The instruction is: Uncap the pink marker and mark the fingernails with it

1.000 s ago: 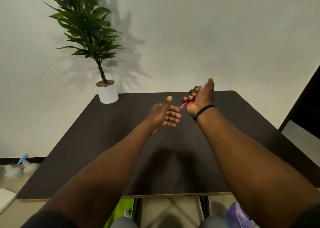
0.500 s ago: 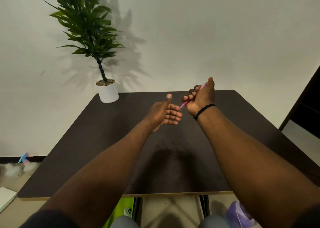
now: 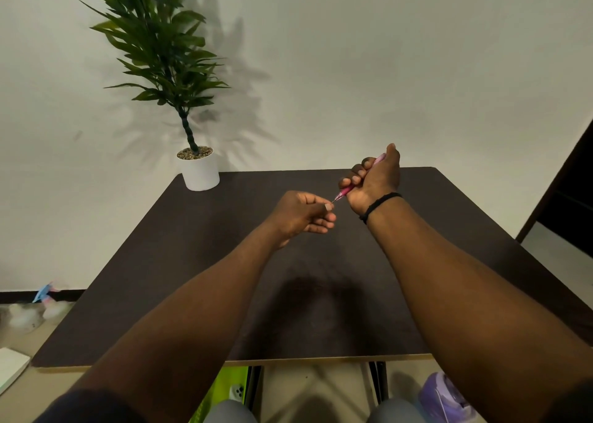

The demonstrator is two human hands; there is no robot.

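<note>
We note the right hand clenched in a fist around a pink mechanical pencil, thumb raised over its upper end, the fine tip pointing toward 8 o'clock. That tip meets the left hand, whose fingers are curled in, thumb pressed to forefinger right at the point; whether a lead is pinched there is too small for us to tell. Both hands hover above the far half of the dark table, the pencil held in the air and not touching the top. A black band circles the right wrist. Outward, at 10 o'clock from the hands, a white pot with a leafy green plant stands on the table's far left corner against the pale wall. At 6 o'clock, under the near table edge, we see a lime-green object and, toward 5 o'clock, a lilac object on the floor.
</note>
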